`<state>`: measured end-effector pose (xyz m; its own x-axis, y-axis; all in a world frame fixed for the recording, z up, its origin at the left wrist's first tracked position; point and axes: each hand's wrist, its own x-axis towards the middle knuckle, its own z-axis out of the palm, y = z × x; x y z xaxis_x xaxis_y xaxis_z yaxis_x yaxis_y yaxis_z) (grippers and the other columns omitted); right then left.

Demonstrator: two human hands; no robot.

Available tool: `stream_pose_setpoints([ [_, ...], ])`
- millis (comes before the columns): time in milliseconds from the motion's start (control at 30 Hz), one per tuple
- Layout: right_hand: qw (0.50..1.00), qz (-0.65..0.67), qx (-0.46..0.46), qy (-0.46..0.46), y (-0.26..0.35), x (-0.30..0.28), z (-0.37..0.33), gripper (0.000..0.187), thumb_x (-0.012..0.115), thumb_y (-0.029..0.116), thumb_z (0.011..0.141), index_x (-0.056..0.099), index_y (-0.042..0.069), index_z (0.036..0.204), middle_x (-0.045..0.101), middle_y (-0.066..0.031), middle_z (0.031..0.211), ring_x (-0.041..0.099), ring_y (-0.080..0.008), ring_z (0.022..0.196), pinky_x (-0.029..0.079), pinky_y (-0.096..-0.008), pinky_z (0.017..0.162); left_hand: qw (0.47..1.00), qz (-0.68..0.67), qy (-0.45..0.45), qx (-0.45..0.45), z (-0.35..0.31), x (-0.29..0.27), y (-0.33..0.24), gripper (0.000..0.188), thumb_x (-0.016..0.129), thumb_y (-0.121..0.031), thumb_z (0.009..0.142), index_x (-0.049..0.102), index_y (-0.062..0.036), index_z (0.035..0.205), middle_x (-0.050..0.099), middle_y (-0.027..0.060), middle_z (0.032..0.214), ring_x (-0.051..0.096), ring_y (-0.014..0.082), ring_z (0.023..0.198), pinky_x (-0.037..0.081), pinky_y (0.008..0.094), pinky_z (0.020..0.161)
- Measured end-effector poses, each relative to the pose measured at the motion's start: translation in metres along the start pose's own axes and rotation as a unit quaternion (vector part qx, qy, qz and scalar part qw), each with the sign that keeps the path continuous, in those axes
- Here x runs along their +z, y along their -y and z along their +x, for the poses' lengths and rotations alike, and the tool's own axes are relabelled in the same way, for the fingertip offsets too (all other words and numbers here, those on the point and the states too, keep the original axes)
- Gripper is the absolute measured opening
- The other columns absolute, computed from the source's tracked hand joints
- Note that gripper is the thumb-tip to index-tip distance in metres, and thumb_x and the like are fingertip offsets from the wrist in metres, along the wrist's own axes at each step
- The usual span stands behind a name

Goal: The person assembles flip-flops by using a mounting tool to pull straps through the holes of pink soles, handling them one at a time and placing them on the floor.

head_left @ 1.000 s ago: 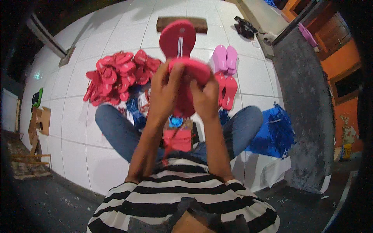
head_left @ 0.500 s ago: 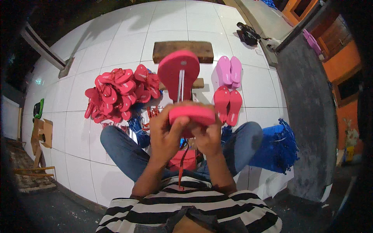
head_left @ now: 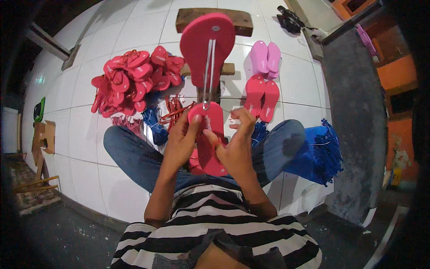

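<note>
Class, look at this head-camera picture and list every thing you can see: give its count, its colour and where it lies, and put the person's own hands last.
Sandal sole in hand: one, red, held over the lap.
Sole on stand: one, red, upright ahead with a metal wire loop hanging down it.
Wooden block: one, brown, behind that sole.
Heap of sandals: many, red and pink, floor at left.
Pink soles: two, floor at right.
Red soles: two, just below the pink ones.
Red straps: a bundle, floor by the left knee.
Blue bag: one, beside the right knee.
Tiled floor: white.
Left hand: grips the held sole's left edge.
Right hand: grips its right side.
</note>
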<state>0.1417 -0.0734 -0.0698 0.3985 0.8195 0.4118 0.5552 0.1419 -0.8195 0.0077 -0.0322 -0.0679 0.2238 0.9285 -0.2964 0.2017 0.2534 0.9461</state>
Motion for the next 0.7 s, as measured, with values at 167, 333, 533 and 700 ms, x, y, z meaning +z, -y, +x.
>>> stream_pose_setpoints([
  [167,0.935,-0.204,-0.038,0.289,-0.015,0.006,-0.018,0.032,0.074,0.021,0.070,0.053,0.007,0.090,0.053,-0.0093,0.087,0.061,-0.0304,0.078,0.050,-0.0392,0.065,1.000,-0.014,0.011,0.001,0.018,-0.005,0.048,0.062,0.046,-0.038,0.097,0.031,0.0051,0.139,0.028,0.0237,0.147,0.026,0.0287,0.138,0.019,0.0343,0.111],
  [333,0.880,-0.321,-0.090,0.340,-0.042,0.022,-0.036,0.029,0.069,0.020,0.073,0.055,0.005,0.094,0.054,-0.0096,0.086,0.063,-0.0286,0.079,0.052,-0.0388,0.061,0.999,-0.017,0.028,0.027,0.022,-0.004,0.057,0.059,0.049,-0.035,0.096,0.035,0.0048,0.137,0.028,0.0259,0.146,0.025,0.0321,0.138,0.021,0.0367,0.111],
  [533,0.891,-0.162,-0.048,0.421,-0.062,0.020,-0.045,0.032,0.063,0.020,0.074,0.056,0.000,0.097,0.060,-0.0164,0.091,0.063,-0.0325,0.079,0.051,-0.0437,0.066,0.944,0.253,0.063,0.202,0.027,-0.001,0.084,0.044,0.059,-0.033,0.090,0.051,0.0004,0.118,0.032,0.0311,0.141,0.025,0.0386,0.137,0.023,0.0408,0.110],
  [700,0.898,-0.202,0.013,0.390,-0.056,0.025,-0.057,0.028,0.062,0.019,0.074,0.057,-0.001,0.092,0.062,-0.0185,0.091,0.062,-0.0346,0.079,0.051,-0.0457,0.066,0.961,0.212,0.113,0.140,0.031,0.002,0.089,0.049,0.058,-0.035,0.090,0.049,0.0004,0.123,0.031,0.0263,0.144,0.026,0.0340,0.137,0.022,0.0397,0.111],
])
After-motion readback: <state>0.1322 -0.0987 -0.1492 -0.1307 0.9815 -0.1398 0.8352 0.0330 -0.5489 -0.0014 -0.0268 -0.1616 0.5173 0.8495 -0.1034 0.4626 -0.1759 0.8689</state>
